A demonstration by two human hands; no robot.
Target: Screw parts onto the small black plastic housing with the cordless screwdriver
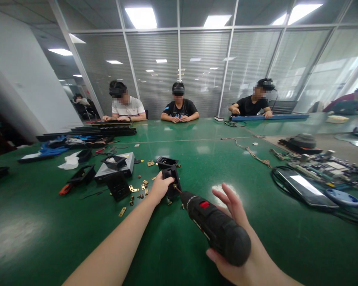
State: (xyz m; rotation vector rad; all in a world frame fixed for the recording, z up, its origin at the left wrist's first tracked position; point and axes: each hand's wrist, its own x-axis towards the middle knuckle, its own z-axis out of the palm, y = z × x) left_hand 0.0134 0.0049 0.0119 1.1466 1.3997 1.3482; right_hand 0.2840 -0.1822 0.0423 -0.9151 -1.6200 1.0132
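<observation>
My left hand (159, 187) grips a small black plastic part (172, 180) standing on the green table (77, 234). In my right hand (241, 234) lies a black electric screwdriver (216, 226) with a red switch. Its bit touches the black part just right of my left fingers. My right fingers are spread above the tool's body while the palm cups it from below. Several small brass pieces (137, 190) lie scattered to the left of the part. Another black part (166, 161) sits just behind it.
More black parts (82, 174) and a grey box (115, 167) lie at the left. Circuit boards, cables and a dark tablet (304, 186) fill the right side. A beige cord (250, 151) runs across the middle. Three other people sit at the far edge.
</observation>
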